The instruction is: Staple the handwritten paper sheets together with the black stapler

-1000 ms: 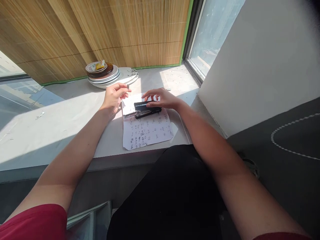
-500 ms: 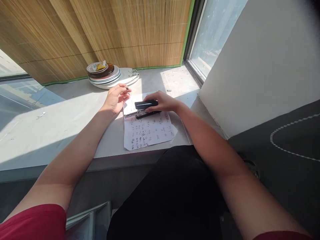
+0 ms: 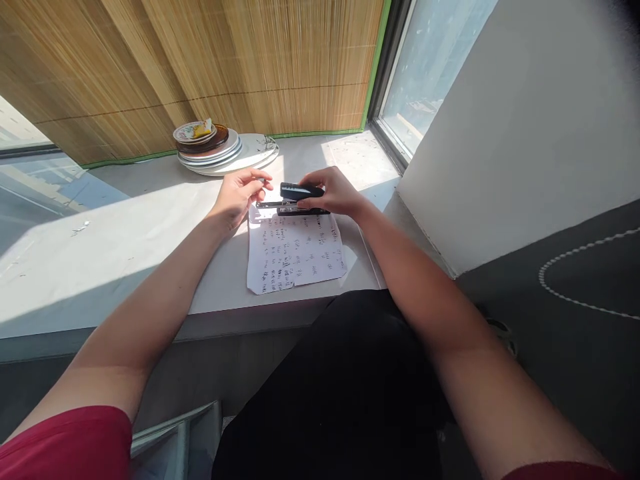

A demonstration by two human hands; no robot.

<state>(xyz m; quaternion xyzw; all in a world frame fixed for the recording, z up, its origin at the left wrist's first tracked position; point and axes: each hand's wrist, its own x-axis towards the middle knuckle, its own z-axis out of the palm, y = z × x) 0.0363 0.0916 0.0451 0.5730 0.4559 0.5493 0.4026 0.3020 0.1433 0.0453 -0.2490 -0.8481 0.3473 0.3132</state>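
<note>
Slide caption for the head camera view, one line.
Right hand grips an open black stapler over handwritten paper, left hand nearby, stacked plates behind.

Paper (image 3: pixel 295 260) on ledge (image 3: pixel 145 230), stapler (image 3: pixel 296 191) over paper; plate stack (image 3: pixel 214 159) behind, leftward; blind (image 3: pixel 225 53) behind stack.

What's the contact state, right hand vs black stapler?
Touching. The head view shows it: the right hand grips the black stapler, thumb across its near side, fingers over its far side.

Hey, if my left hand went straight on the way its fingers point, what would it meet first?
Your left hand would likely meet the black stapler held by your right hand, though depth is hard to judge.
</note>
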